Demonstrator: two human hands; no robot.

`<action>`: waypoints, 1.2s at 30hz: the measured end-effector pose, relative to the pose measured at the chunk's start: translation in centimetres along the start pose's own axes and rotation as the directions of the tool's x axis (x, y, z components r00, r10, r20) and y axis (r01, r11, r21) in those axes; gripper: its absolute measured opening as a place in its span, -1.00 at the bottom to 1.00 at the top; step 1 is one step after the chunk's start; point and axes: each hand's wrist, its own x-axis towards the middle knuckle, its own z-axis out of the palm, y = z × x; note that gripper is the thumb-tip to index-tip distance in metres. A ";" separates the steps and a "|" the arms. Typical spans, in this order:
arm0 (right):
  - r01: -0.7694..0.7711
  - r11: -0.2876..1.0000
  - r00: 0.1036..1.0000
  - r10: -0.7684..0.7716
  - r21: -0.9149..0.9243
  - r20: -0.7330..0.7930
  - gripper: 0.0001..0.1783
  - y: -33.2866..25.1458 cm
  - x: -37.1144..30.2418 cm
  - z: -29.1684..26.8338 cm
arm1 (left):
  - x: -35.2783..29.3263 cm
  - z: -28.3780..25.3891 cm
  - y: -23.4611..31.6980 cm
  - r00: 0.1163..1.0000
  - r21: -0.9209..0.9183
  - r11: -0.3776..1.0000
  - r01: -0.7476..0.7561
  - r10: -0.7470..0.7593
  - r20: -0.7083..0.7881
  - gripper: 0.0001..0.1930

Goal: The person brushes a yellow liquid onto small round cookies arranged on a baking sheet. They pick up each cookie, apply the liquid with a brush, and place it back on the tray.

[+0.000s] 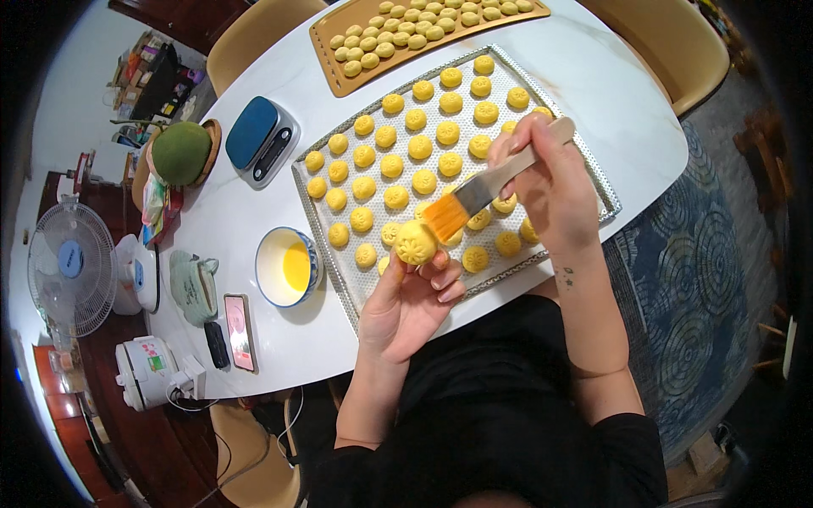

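Note:
A small round yellow pastry (pixel 416 243) with a flower pattern pressed into its top is pinched in the fingers of my left hand (pixel 406 305), above the near part of a metal baking tray (pixel 326 245). My right hand (pixel 559 182) grips the pale handle of a pastry brush (pixel 474 196), whose orange bristles touch or nearly touch the pastry's right side. Several more yellow pastries (pixel 420 147) lie in rows on the tray. Left of the tray is a blue-rimmed bowl (pixel 266 267) with yellow liquid, likely beaten egg, in it.
Beyond the tray lies a brown tray (pixel 334 74) of small yellow dough pieces. A kitchen scale (pixel 261 144), a big green fruit (pixel 181 153), a phone (pixel 240 332) and a cloth pouch (pixel 194 288) sit on the table's left. Chairs (pixel 669 51) stand around the table.

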 end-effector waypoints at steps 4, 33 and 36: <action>-0.036 0.999 0.999 0.037 0.022 -0.029 -0.73 0.4 -0.5 0.2 | 0.8 0.4 -0.6 0.999 -0.019 0.999 0.043 -0.042 0.025 -0.66; 0.397 0.856 0.772 -0.507 -0.330 -0.384 -0.70 -10.1 -7.0 -13.0 | 20.4 6.8 -7.7 0.832 0.730 -0.679 -0.073 -0.445 -0.331 -0.73; 0.398 0.858 0.770 -0.505 -0.325 -0.389 -0.69 -10.0 -7.1 -13.2 | 20.8 6.4 -8.4 0.840 0.670 -0.738 -0.084 -0.415 -0.351 -0.74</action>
